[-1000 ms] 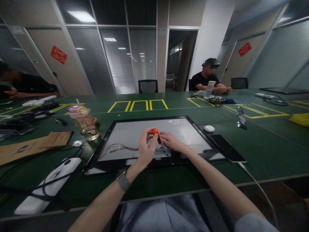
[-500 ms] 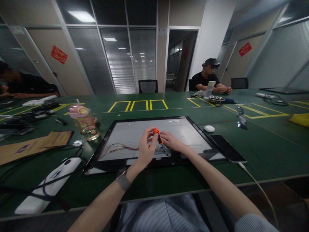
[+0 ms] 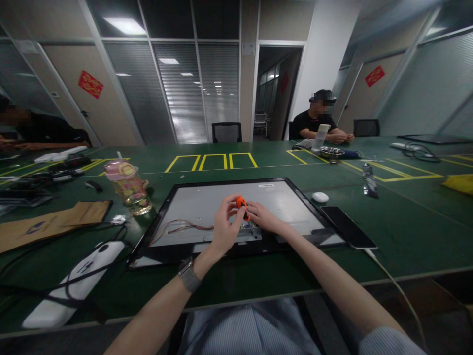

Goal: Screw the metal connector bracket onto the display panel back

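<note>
The left hand (image 3: 226, 224) and right hand (image 3: 262, 217) are held over a flat grey panel (image 3: 192, 204) framed in black. Whether anything is gripped by the right hand cannot be told. By the left hand, a tilted, bright orange-and-black tool (image 3: 241, 202) is clasped above the panel's near part.

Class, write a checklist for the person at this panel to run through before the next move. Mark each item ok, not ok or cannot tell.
1. Left hand has hold of the orange tool: ok.
2. Orange tool's tip properly seated: cannot tell, too small to see.
3. Right hand well away from the orange tool: not ok, it reaches right up to it.
4. Panel lying flat on the table: ok.
5. Wires clear of the left hand: cannot tell, they run out of sight behind it.
6. Bottle standing off the panel: ok.
</note>
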The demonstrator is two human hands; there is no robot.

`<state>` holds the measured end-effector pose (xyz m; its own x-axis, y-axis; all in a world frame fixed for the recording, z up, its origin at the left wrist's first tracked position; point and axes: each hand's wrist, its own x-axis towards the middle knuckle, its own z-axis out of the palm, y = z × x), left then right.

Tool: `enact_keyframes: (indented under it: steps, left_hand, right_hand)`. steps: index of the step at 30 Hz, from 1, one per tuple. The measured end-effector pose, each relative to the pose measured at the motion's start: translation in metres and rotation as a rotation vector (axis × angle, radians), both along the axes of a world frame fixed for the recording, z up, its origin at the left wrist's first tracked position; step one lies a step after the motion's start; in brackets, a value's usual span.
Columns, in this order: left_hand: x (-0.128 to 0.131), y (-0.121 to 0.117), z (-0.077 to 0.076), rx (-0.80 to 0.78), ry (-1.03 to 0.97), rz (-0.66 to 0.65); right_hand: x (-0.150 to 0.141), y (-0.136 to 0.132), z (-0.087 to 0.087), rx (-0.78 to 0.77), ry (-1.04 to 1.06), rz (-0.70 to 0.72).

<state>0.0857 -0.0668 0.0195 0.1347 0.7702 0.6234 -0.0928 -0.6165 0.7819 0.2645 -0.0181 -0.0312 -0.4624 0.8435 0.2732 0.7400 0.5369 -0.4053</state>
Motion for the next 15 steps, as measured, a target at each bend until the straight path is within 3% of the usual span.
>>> enact_keyframes:
  steps: [8,15]
  left_hand:
    - [0.0002,0.0026,-0.0022,0.1,0.004,0.08]
    - [-0.0007,0.0016,-0.001,0.052,0.0,0.074]
  right_hand:
    - [0.0011,0.0011,-0.0033,0.014,0.015,-0.031]
    - [0.0004,-0.0003,-0.0013,-0.009,-0.001,-0.05]
